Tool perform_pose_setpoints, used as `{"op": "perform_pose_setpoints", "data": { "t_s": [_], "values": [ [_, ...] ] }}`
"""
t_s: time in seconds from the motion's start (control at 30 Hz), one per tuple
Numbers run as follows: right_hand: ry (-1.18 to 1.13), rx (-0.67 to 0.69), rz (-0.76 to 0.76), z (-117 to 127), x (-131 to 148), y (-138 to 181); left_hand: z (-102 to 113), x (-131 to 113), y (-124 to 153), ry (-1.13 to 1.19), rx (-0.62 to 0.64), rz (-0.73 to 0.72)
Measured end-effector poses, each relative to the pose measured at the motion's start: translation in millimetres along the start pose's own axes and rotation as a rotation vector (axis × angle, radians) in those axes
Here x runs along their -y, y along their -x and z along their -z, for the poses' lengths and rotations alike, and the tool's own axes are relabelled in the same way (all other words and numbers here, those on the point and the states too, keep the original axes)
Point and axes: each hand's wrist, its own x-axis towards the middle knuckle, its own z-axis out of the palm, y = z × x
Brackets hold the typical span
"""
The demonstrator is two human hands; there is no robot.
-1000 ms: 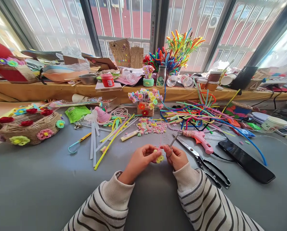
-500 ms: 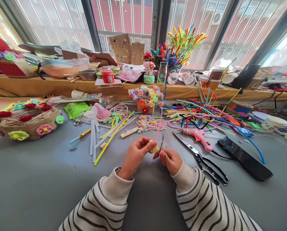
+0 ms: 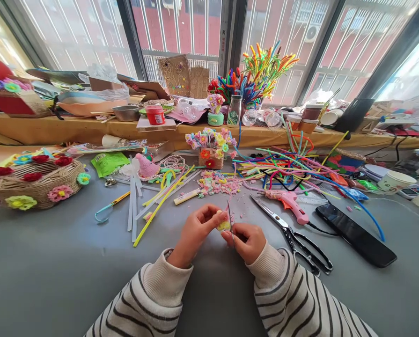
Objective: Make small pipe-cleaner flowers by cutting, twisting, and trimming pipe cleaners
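Note:
Between the thumb and fingers of my left hand is a small yellow fuzzy piece, and a thin pink strand seems to rise from it. My right hand is closed on the handles of small scissors. Their narrow blades point up and away, right beside the yellow piece and the strand. Whether the blades touch the strand I cannot tell. Just beyond both hands lies a heap of pastel fuzzy clippings, with loose bits scattered on the grey table.
At right lie large black-handled scissors, a pink glue gun and a black phone. Pipe cleaners are piled behind. Glue sticks and a flower-trimmed basket are at left. A small flower box stands ahead.
The small scissors have moved slightly left, closer to the yellow piece, and their blades now look nearly together. My left hand keeps its pinch. The whole view has shifted a little.

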Motion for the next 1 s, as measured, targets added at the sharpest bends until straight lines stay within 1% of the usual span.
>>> {"op": "perform_pose_setpoints", "data": {
  "t_s": [0.1,0.13,0.23,0.33,0.43,0.6,0.7,0.77,0.9,1.0],
  "values": [
    [-0.002,-0.086,-0.016,-1.9,0.4,-0.1,-0.2,-0.9,-0.1,0.011,-0.009,0.005],
    [-0.011,-0.093,-0.027,-2.5,0.2,-0.2,-0.3,-1.0,-0.1,0.007,-0.013,0.004],
    [-0.064,-0.027,-0.065,-2.9,-0.8,-0.8,-0.3,-0.2,0.1,-0.034,-0.037,-0.028],
    [-0.133,0.064,-0.073,-1.6,-1.3,-1.1,-0.2,2.5,0.4,-0.128,-0.063,-0.099],
    [-0.163,0.08,-0.069,-1.4,-2.0,-1.0,-0.4,5.5,0.3,-0.24,-0.084,-0.178],
    [-0.097,-0.04,-0.082,-6.6,-4.6,-1.4,-0.1,8.1,-0.5,-0.353,-0.121,-0.268],
    [-0.1,-0.066,-0.092,-8.2,-4.8,-1.8,0.1,7.4,0.1,-0.425,-0.133,-0.295],
    [-0.11,-0.043,-0.116,-7.0,-4.3,-2.2,-0.6,6.4,1.0,-0.517,-0.156,-0.331],
    [-0.124,0.056,-0.13,-1.8,-3.8,-3.7,-3.6,5.6,3.4,-0.78,-0.241,-0.469],
    [-0.105,0.048,-0.138,-0.5,-5.0,-4.4,-5.2,6.9,4.9,-0.903,-0.26,-0.545]
  ]
}}
